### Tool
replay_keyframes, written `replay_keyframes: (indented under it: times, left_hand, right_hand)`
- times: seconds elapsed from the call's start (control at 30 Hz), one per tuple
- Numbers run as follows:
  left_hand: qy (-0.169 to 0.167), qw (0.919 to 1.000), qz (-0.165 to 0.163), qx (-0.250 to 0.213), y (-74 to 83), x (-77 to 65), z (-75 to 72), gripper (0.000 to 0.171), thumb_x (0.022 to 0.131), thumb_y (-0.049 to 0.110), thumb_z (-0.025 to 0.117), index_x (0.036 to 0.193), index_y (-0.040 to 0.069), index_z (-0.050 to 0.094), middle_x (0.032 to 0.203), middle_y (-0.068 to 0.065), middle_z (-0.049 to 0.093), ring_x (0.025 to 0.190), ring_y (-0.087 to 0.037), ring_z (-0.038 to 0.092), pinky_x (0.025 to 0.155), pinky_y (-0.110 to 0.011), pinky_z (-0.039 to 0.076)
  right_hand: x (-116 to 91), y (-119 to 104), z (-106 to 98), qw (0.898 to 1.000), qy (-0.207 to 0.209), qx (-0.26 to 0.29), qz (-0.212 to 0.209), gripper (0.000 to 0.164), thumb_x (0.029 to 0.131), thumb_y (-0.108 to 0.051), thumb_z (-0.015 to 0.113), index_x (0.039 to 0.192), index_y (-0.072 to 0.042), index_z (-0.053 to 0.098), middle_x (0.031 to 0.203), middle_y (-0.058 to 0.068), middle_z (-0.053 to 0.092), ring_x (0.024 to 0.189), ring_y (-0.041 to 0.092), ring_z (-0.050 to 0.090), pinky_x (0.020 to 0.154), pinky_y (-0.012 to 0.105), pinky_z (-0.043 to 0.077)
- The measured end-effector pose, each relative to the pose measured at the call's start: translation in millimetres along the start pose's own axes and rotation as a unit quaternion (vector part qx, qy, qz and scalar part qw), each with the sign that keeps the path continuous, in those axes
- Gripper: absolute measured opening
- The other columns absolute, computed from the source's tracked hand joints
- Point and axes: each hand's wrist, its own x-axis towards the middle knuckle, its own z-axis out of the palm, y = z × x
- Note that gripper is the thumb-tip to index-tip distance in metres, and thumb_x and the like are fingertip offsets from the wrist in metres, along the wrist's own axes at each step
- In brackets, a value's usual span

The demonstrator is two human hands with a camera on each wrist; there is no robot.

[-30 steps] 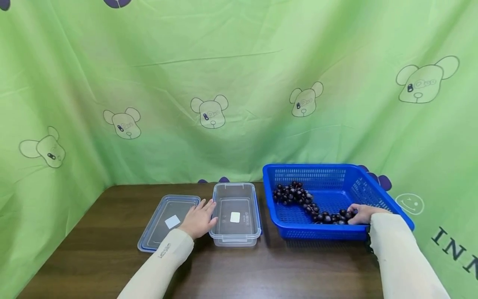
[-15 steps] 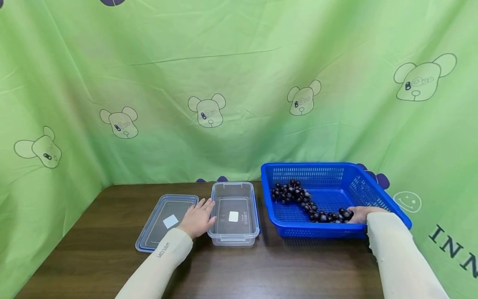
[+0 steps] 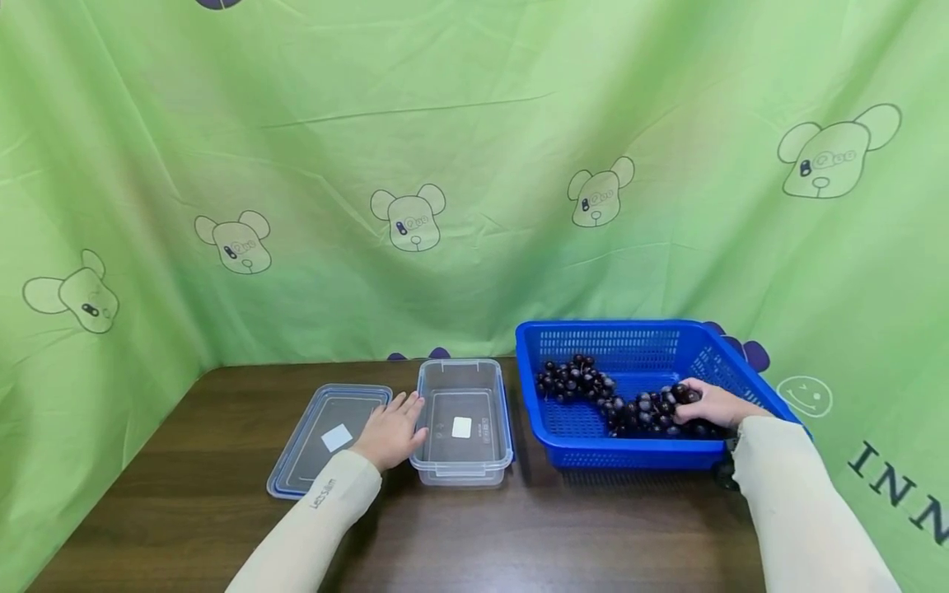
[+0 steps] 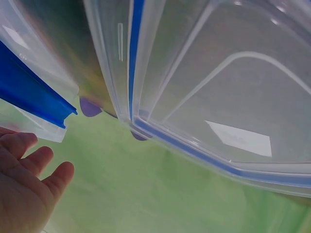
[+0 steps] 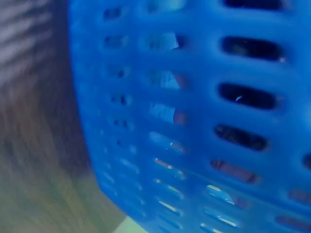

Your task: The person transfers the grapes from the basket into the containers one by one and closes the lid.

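Note:
Inside a blue plastic basket, dark purple grapes lie along the left side and reach toward the front. At the front right, my right hand grips a bunch of grapes with fingers and thumb curled on it. The right wrist view shows mainly the slotted basket wall, with the hand hidden. My left hand has its fingers spread, fingertips right at the left rim of a clear food container. In the left wrist view, that hand appears with loosely extended fingers near the container's blue-edged side.
A clear lid with a blue seal and a white label lies on the brown wooden table, left of the container and partly behind the left hand. A green curtain with bear drawings hangs behind the table.
My right hand has risen and shifted slightly left, raising the gripped grapes at the basket's front right. The left hand stays at the container rim.

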Motion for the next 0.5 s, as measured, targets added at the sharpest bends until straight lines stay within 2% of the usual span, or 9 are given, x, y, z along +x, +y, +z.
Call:
replay_keyframes:
  times: [0.07,0.2,0.27,0.33,0.4,0.47,0.5]
  left_hand:
    - [0.001,1.0000,0.002,0.001,0.4,0.2,-0.2,0.054,0.094,0.027,0.049,0.138,-0.005,0.046,0.145,-0.019,0.043,0.135,-0.039,0.036,0.106,-0.058,0.030]
    - [-0.002,1.0000,0.002,-0.001,1.4,0.7,-0.1,0.055,0.094,0.027,0.049,0.138,-0.005,0.046,0.145,-0.020,0.042,0.135,-0.038,0.036,0.106,-0.058,0.030]
    - [-0.004,1.0000,0.001,-0.002,1.6,0.5,0.4,0.055,0.094,0.027,0.049,0.139,-0.005,0.045,0.145,-0.020,0.042,0.135,-0.038,0.035,0.106,-0.058,0.029]
    - [-0.004,1.0000,0.002,-0.003,1.2,0.8,1.4,0.055,0.094,0.027,0.049,0.139,-0.005,0.045,0.145,-0.020,0.042,0.135,-0.038,0.035,0.106,-0.058,0.029]
    - [-0.005,1.0000,0.000,-0.004,0.7,0.4,1.8,0.055,0.095,0.027,0.048,0.139,-0.005,0.045,0.146,-0.020,0.041,0.136,-0.038,0.035,0.107,-0.058,0.029]
    - [-0.005,1.0000,-0.002,-0.005,0.0,0.2,2.1,0.055,0.095,0.027,0.048,0.139,-0.005,0.045,0.146,-0.019,0.041,0.136,-0.038,0.034,0.107,-0.058,0.029]
    - [-0.003,1.0000,-0.003,-0.007,-0.2,0.0,1.8,0.055,0.094,0.027,0.048,0.139,-0.005,0.045,0.145,-0.020,0.042,0.135,-0.038,0.035,0.106,-0.058,0.029]
  right_hand:
    - [-1,0,-1,1.000,0.017,0.009,0.004,0.055,0.078,-0.019,0.064,0.117,0.014,0.043,0.106,0.028,0.058,0.099,0.035,0.054,0.082,0.042,0.045]
    - [-4,0,-5,0.998,0.033,0.045,0.007,0.056,0.083,-0.019,0.060,0.120,0.017,0.039,0.108,0.028,0.057,0.099,0.032,0.053,0.082,0.041,0.045]
    - [-6,-2,-7,0.997,0.038,0.070,0.013,0.060,0.086,-0.018,0.057,0.127,0.018,0.034,0.112,0.034,0.055,0.101,0.032,0.054,0.083,0.041,0.045]
    - [-8,-4,-9,0.992,0.039,0.115,0.026,0.067,0.088,-0.018,0.054,0.133,0.020,0.023,0.118,0.039,0.048,0.105,0.035,0.052,0.084,0.041,0.046]
    - [-10,-6,-10,0.987,0.036,0.152,0.040,0.075,0.089,-0.019,0.052,0.139,0.019,0.011,0.128,0.042,0.035,0.112,0.040,0.046,0.084,0.042,0.047]
    - [-11,-8,-10,0.980,0.041,0.190,0.051,0.074,0.089,-0.020,0.053,0.139,0.016,0.011,0.128,0.039,0.032,0.110,0.039,0.045,0.082,0.041,0.049]
    - [-11,-9,-10,0.975,0.045,0.212,0.050,0.066,0.089,-0.018,0.053,0.135,0.013,0.018,0.123,0.034,0.037,0.105,0.032,0.047,0.078,0.039,0.051]
